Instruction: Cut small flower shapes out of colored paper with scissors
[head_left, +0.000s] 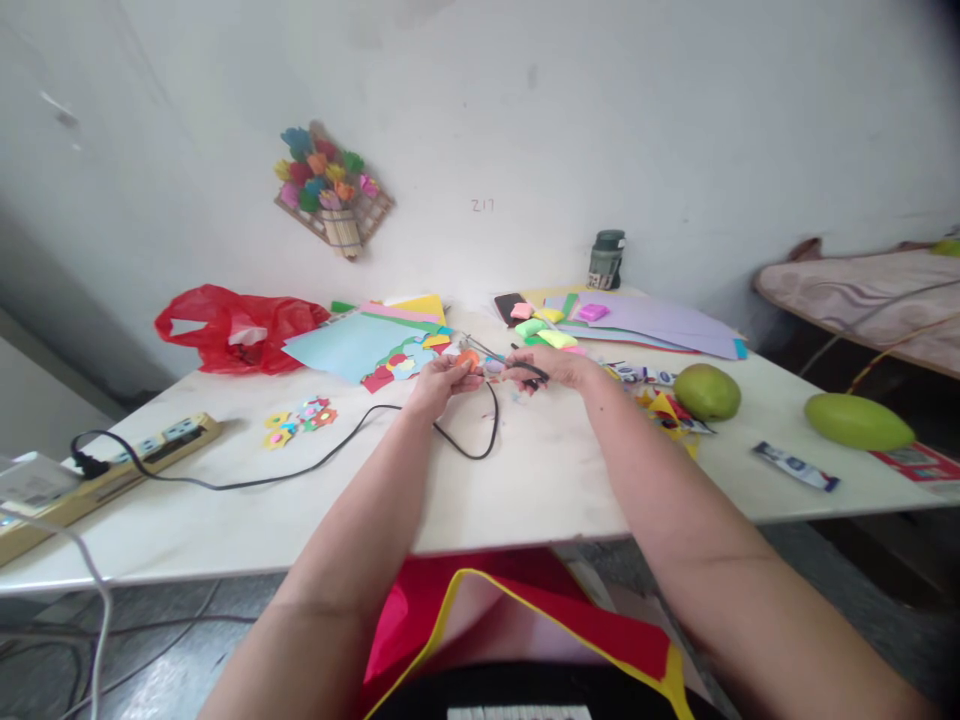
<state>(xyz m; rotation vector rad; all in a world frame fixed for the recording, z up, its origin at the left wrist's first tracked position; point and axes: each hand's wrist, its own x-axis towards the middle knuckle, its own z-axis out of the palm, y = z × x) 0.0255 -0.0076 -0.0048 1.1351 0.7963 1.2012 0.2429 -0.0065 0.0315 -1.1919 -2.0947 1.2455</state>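
Note:
My left hand (448, 384) pinches a small orange paper piece (469, 358) above the middle of the table. Close beside it, my right hand (551, 368) is wrapped round the black handles of a pair of scissors (480, 346), whose metal blades point up and left past the orange piece. A black cord (491, 440) loops below the two hands; where its near end leads is hidden. Just beyond my left hand lie several colourful paper cut-outs (397, 360). Paper flowers (300, 422) rest farther left on the table.
A power strip (161, 455) with the cord plugged in sits left. Around the back are a red plastic bag (240, 330), coloured sheets (660, 320), clay packets (555, 338) and a dark bottle (606, 262). Green fruits (706, 391) and a tube (795, 466) lie right.

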